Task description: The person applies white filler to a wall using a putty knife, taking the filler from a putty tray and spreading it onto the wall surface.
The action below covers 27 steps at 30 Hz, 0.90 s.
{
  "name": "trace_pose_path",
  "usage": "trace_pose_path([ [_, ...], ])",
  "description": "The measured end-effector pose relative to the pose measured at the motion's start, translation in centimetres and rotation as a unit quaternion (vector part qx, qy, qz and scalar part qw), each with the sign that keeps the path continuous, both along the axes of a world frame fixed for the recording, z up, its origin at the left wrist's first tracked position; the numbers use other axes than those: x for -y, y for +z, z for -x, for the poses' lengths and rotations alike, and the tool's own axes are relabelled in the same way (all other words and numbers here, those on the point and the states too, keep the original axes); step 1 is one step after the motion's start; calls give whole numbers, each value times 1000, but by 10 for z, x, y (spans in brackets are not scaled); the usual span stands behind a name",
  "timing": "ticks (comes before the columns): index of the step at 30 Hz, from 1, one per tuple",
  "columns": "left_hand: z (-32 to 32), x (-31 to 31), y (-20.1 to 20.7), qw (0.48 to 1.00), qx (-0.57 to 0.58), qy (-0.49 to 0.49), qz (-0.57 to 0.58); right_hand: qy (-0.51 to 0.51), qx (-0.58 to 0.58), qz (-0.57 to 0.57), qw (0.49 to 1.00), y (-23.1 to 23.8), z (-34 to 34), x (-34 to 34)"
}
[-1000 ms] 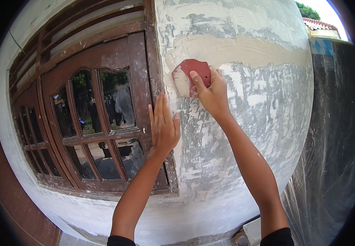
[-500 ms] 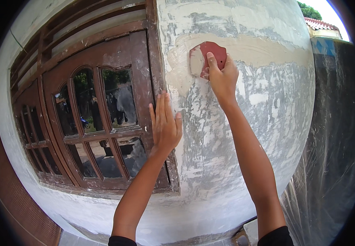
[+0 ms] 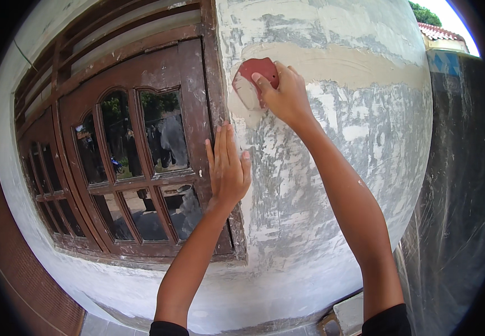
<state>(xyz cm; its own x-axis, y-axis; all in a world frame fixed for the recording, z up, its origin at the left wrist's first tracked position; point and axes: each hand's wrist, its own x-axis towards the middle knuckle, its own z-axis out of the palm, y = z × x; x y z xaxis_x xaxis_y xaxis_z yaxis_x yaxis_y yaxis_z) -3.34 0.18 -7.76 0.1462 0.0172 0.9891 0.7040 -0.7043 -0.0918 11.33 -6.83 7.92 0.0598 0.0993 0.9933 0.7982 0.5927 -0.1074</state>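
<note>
In my right hand (image 3: pixel 284 98) is a red plastic putty scraper (image 3: pixel 257 70), gripped with the thumb on its near face. Beige putty coats the scraper's left part, and its edge is against the wall (image 3: pixel 332 162) close to the window frame. A smooth band of beige putty (image 3: pixel 360 64) runs across the wall to the right of it. Lower down, my left hand (image 3: pixel 228 165) lies flat with fingers stretched out, resting on the brown wooden window frame (image 3: pixel 211 73) and the wall's edge beside it.
Left of my hands is a brown wooden window (image 3: pixel 136 140) with dark glass panes. Patchy grey and white plaster covers the wall. Dark plastic sheeting (image 3: pixel 449 224) hangs at the right. A pale box-like object (image 3: pixel 349 313) stands low by the wall's foot.
My right hand has moved left with the scraper, toward the window frame, and the scraper has tilted. Fresh putty shows where it passed. My left hand stays in nearly the same place.
</note>
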Motion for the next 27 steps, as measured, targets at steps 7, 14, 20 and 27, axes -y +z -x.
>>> trace_pose_path([
  [7,3,-3,-1,1000,6,-8,-4,-45,153,-37,987,-6,4,-2],
  [14,0,0,0,1000,7,-12,-4,91,31,-9,995,4,-2,6],
  [20,-2,-1,1,1000,0,-3,-13,90,-90,-48,991,30,-18,-3],
  [27,1,1,1,1000,0,1,-18,34,7,-23,999,8,-22,-1],
])
